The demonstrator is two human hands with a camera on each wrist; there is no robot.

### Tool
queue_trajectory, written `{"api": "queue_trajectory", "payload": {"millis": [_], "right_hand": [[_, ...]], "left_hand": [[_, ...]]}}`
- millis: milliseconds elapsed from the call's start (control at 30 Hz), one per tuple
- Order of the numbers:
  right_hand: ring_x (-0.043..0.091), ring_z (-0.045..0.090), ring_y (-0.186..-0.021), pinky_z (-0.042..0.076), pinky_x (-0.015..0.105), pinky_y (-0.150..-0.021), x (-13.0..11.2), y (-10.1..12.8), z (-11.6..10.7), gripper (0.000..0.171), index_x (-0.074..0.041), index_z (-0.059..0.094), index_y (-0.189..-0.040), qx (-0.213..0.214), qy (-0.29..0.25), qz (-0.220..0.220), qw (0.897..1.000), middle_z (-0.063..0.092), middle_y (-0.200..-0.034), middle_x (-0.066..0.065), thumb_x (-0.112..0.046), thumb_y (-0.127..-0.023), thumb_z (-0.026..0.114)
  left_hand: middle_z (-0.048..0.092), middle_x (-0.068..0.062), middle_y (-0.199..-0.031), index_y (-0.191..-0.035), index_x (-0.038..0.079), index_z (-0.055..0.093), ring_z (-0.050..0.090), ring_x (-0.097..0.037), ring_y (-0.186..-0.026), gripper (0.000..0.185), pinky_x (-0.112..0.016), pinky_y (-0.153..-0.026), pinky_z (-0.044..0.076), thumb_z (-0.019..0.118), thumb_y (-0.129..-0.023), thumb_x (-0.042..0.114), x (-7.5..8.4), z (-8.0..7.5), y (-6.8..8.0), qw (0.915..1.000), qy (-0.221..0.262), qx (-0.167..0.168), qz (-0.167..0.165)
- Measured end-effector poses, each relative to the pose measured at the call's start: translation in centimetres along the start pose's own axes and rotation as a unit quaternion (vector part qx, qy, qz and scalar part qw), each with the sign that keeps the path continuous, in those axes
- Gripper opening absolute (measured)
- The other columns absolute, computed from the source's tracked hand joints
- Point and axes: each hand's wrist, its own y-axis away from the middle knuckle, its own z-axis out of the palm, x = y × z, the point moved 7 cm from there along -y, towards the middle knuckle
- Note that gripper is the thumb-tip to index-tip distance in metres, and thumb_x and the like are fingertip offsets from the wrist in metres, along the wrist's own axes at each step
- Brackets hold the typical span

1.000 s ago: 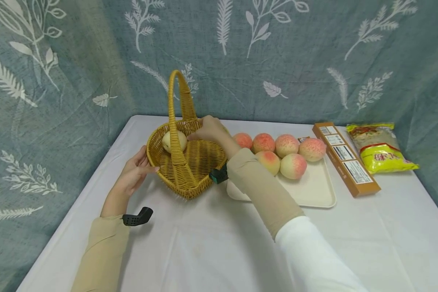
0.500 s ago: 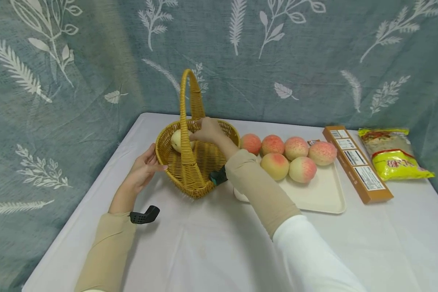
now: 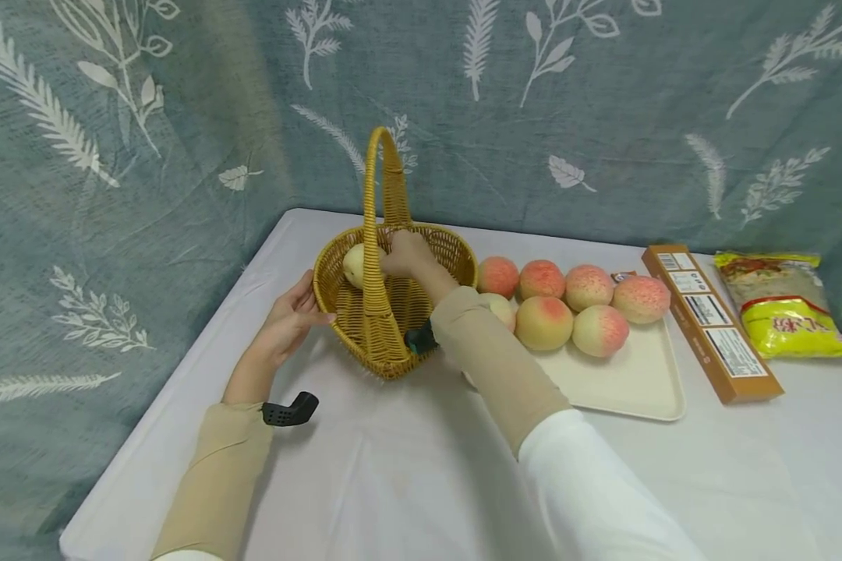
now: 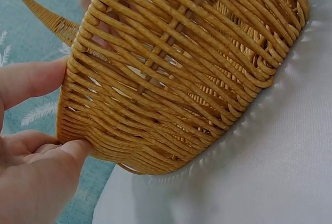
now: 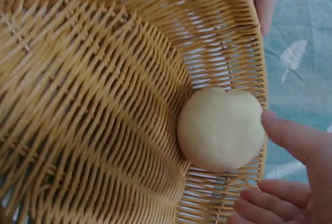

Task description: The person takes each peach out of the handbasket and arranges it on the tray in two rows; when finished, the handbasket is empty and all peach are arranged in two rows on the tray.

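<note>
A yellow-brown wicker basket with a tall arched handle stands on the white table. My left hand holds its left side; in the left wrist view, the fingertips press the woven wall near the rim. Inside at the left lies a pale peach, partly behind the handle in the head view. My right hand reaches into the basket beside this peach. In the right wrist view its thumb tip is right at the peach, and the other fingers are spread below, apart from it.
Right of the basket, a cream tray bears several pink and yellow peaches; my right sleeve covers part of it. Farther right lie a long brown box and a yellow food packet. A patterned blue-green cloth hangs behind.
The head view has shifted, so everything sits farther right in it. My right hand has come closer to the peach in the basket. My left hand stays on the basket's side.
</note>
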Motion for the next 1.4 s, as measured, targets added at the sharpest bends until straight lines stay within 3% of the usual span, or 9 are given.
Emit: {"api": "queue_trajectory", "payload": {"millis": [133, 200, 267, 367, 567, 800, 933, 1100, 1400], "right_hand": [[0.008, 0.02, -0.041, 0.027, 0.022, -0.045, 0.0, -0.5, 0.0, 0.04, -0.005, 0.057, -0.133, 0.007, -0.019, 0.011, 1.0, 0.043, -0.063, 0.001, -0.029, -0.102, 0.047], [0.009, 0.018, -0.042, 0.025, 0.022, -0.045, 0.0, -0.7, 0.1, 0.031, -0.004, 0.065, -0.106, 0.007, -0.031, 0.017, 0.999, 0.03, -0.055, 0.0, -0.032, -0.1, 0.053], [0.01, 0.022, -0.045, 0.027, 0.023, -0.046, -0.1, -0.8, 0.2, 0.031, -0.007, 0.057, -0.082, 0.009, -0.034, 0.021, 0.999, 0.029, -0.056, -0.001, -0.035, -0.095, 0.061], [0.013, 0.032, -0.053, 0.033, 0.025, -0.052, -0.2, -0.9, 0.5, 0.038, -0.009, 0.048, -0.074, 0.008, -0.023, 0.018, 1.0, 0.036, -0.064, 0.001, -0.037, -0.09, 0.068], [0.017, 0.044, -0.067, 0.04, 0.028, -0.059, -0.1, -1.4, 1.3, 0.047, 0.001, 0.063, -0.103, 0.003, -0.008, 0.013, 1.0, 0.047, -0.077, 0.005, -0.043, -0.087, 0.071], [0.018, 0.047, -0.069, 0.042, 0.028, -0.061, -0.1, -2.5, 2.4, 0.044, 0.0, 0.065, -0.101, -0.011, 0.023, 0.008, 1.0, 0.057, -0.085, 0.009, -0.04, -0.087, 0.071], [0.025, 0.058, -0.086, 0.051, 0.034, -0.074, -0.3, -2.6, 2.6, 0.045, 0.001, 0.064, -0.112, -0.008, -0.002, 0.003, 1.0, 0.063, -0.104, 0.015, -0.036, -0.086, 0.073], [0.031, 0.06, -0.104, 0.052, 0.04, -0.088, -0.4, -2.6, 2.5, 0.047, 0.0, 0.063, -0.119, 0.004, -0.033, 0.005, 0.999, 0.063, -0.115, 0.017, -0.029, -0.084, 0.076], [0.03, 0.062, -0.094, 0.054, 0.039, -0.081, -0.7, -1.8, 2.3, 0.045, 0.002, 0.065, -0.109, 0.031, -0.032, 0.013, 0.999, 0.065, -0.106, 0.018, -0.025, -0.077, 0.081]], "left_hand": [[-0.011, -0.012, -0.161, -0.152, 0.003, -0.014, -0.001, -0.022, -0.148, 0.096, -0.027, -0.117, 0.014, 0.051, -0.085, -0.018, 0.0, 0.0, 0.0, 1.0, -0.002, 0.001, 0.0], [-0.011, -0.012, -0.161, -0.152, 0.002, -0.014, -0.001, -0.022, -0.148, 0.096, -0.027, -0.117, 0.014, 0.051, -0.085, -0.019, 0.0, -0.1, 0.0, 1.0, 0.002, 0.002, 0.001], [-0.01, -0.013, -0.161, -0.152, 0.002, -0.013, -0.001, -0.022, -0.148, 0.096, -0.027, -0.117, 0.014, 0.051, -0.085, -0.019, 0.0, -0.2, 0.1, 1.0, 0.003, 0.003, 0.002], [-0.01, -0.013, -0.161, -0.152, 0.002, -0.013, -0.001, -0.022, -0.148, 0.096, -0.027, -0.117, 0.014, 0.051, -0.084, -0.019, 0.1, -0.2, 0.2, 1.0, 0.002, 0.003, 0.002], [-0.009, -0.013, -0.161, -0.152, 0.001, -0.013, 0.0, -0.022, -0.148, 0.096, -0.027, -0.117, 0.014, 0.052, -0.084, -0.018, 0.1, -0.3, 0.1, 1.0, 0.003, 0.002, 0.005], [-0.007, -0.013, -0.161, -0.153, 0.001, -0.012, 0.003, -0.023, -0.148, 0.096, -0.029, -0.117, 0.015, 0.053, -0.085, -0.017, -0.2, -0.3, 0.1, 1.0, -0.003, 0.002, 0.005], [-0.006, -0.013, -0.162, -0.153, 0.001, -0.011, 0.004, -0.023, -0.148, 0.096, -0.029, -0.117, 0.015, 0.054, -0.085, -0.017, -0.2, -0.4, 0.1, 0.9999, -0.007, 0.007, 0.006], [-0.006, -0.013, -0.162, -0.153, 0.001, -0.011, 0.004, -0.022, -0.148, 0.097, -0.029, -0.118, 0.015, 0.054, -0.084, -0.018, 0.0, -0.3, 0.1, 0.9999, -0.004, 0.006, 0.01], [-0.007, -0.013, -0.161, -0.153, 0.001, -0.012, 0.002, -0.022, -0.148, 0.097, -0.03, -0.118, 0.013, 0.054, -0.084, -0.017, -0.1, -0.4, 0.3, 0.9999, -0.006, 0.009, 0.003]]}}
